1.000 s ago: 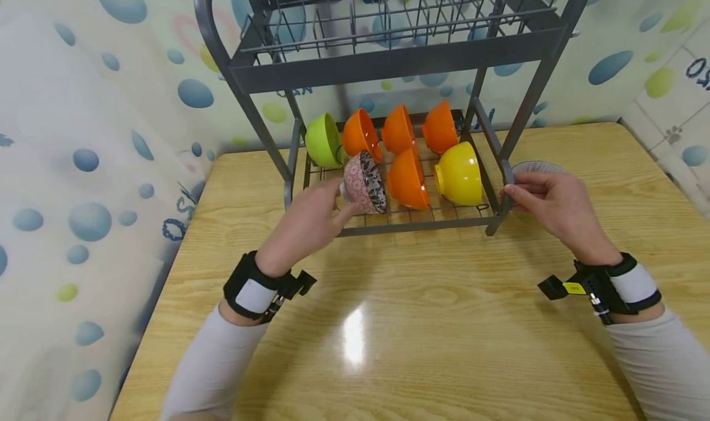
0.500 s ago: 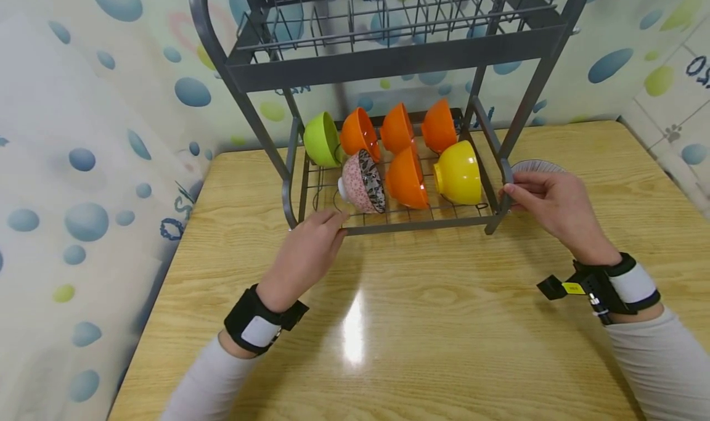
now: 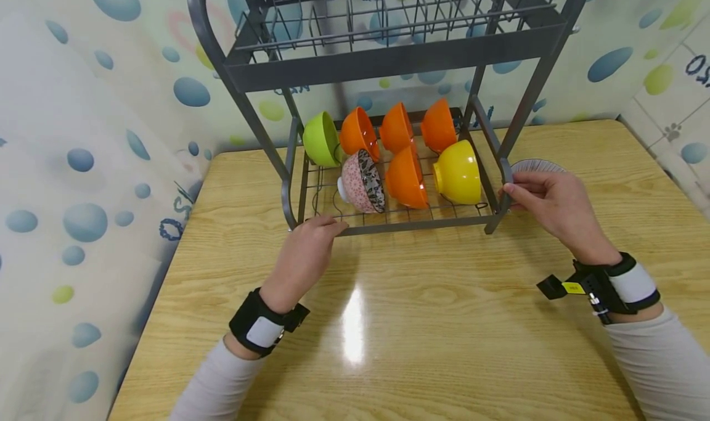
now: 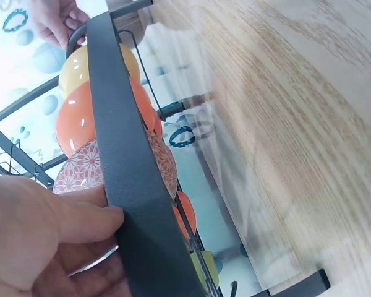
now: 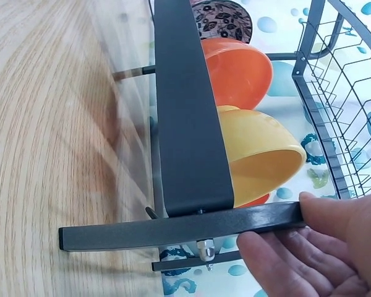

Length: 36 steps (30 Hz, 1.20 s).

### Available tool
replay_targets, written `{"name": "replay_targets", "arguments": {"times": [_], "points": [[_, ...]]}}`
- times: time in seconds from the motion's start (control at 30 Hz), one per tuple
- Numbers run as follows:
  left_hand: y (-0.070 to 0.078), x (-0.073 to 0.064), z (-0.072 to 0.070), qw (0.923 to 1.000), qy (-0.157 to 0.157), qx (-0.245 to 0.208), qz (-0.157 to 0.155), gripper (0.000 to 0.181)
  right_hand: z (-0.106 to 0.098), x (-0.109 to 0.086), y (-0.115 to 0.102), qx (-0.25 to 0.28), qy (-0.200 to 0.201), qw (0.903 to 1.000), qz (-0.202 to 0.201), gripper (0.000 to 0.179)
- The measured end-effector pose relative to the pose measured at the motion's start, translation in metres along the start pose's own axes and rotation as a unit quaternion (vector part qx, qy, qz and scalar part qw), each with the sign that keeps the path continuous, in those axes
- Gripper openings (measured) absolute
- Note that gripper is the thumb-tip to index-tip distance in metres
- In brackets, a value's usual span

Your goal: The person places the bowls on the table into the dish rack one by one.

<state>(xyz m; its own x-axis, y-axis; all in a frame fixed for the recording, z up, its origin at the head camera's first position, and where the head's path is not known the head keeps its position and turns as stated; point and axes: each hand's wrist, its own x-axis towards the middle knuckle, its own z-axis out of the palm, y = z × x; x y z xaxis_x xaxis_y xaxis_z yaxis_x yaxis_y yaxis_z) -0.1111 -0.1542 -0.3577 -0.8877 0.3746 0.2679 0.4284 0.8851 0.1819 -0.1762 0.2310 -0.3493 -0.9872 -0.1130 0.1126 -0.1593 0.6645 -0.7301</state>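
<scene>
A two-tier dark grey dish rack (image 3: 388, 66) stands on the wooden table (image 3: 421, 322). My left hand (image 3: 305, 254) holds the front rail of its lower shelf near the left corner; the thumb lies against the rail's edge in the left wrist view. With thumb and fingers, my right hand (image 5: 309, 253) pinches the rack's right side post. Closest to the left hand is a pink patterned bowl (image 3: 357, 183), tipped on its side on the wire shelf. An orange bowl (image 3: 407, 177) and a yellow bowl (image 3: 460, 173) lie to its right, their mouths facing right.
Behind them, a green bowl (image 3: 320, 138) and three orange bowls (image 3: 438, 127) form the back row. The upper wire tier (image 3: 410, 23) overhangs the lower shelf. A striped dish (image 3: 535, 165) sits right of the rack, partly behind the right hand. A dotted wall (image 3: 100, 162) borders the table.
The left hand let go of the pink bowl, which stays on the lower shelf, and moved down toward me to the front rail. The right hand has stayed on the post.
</scene>
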Motion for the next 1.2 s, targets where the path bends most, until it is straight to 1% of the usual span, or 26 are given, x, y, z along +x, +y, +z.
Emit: {"name": "replay_targets", "arguments": {"times": [0.2, 0.33, 0.57, 0.67, 0.8, 0.9, 1.0, 1.07, 1.2], "points": [[-0.003, 0.002, 0.001, 1.0, 0.0, -0.005, 0.007, 0.032, -0.002, 0.001, 0.001, 0.015, -0.017, 0.9997, -0.001, 0.04], [-0.003, 0.004, -0.001, 1.0, -0.007, -0.002, 0.005, 0.032, -0.006, 0.003, 0.001, 0.017, -0.035, 0.9992, -0.006, 0.039], [-0.002, 0.005, -0.003, 0.9999, -0.012, -0.006, -0.003, 0.03, -0.014, 0.009, 0.0, 0.0, -0.066, 0.9975, -0.027, 0.037], [-0.002, 0.006, -0.003, 0.9998, -0.017, -0.004, -0.008, 0.029, -0.017, 0.01, 0.0, -0.003, -0.083, 0.9962, -0.027, 0.036], [-0.001, 0.006, -0.003, 0.9997, -0.021, -0.004, -0.011, 0.03, -0.023, 0.011, 0.003, -0.024, -0.092, 0.9952, -0.024, 0.038], [-0.001, 0.006, -0.003, 0.9997, -0.019, -0.006, -0.012, 0.031, -0.029, 0.014, 0.007, -0.025, -0.086, 0.996, -0.005, 0.043], [-0.001, 0.006, -0.004, 0.9997, -0.018, -0.005, -0.013, 0.032, -0.037, 0.02, 0.012, -0.035, -0.066, 0.9971, 0.016, 0.048], [-0.001, 0.006, -0.004, 0.9997, -0.019, -0.004, -0.013, 0.032, -0.044, 0.025, 0.016, -0.053, -0.055, 0.9968, 0.026, 0.05], [-0.001, 0.006, -0.004, 0.9997, -0.02, -0.005, -0.014, 0.032, -0.056, 0.039, 0.033, -0.114, -0.032, 0.9928, 0.017, 0.051]]}}
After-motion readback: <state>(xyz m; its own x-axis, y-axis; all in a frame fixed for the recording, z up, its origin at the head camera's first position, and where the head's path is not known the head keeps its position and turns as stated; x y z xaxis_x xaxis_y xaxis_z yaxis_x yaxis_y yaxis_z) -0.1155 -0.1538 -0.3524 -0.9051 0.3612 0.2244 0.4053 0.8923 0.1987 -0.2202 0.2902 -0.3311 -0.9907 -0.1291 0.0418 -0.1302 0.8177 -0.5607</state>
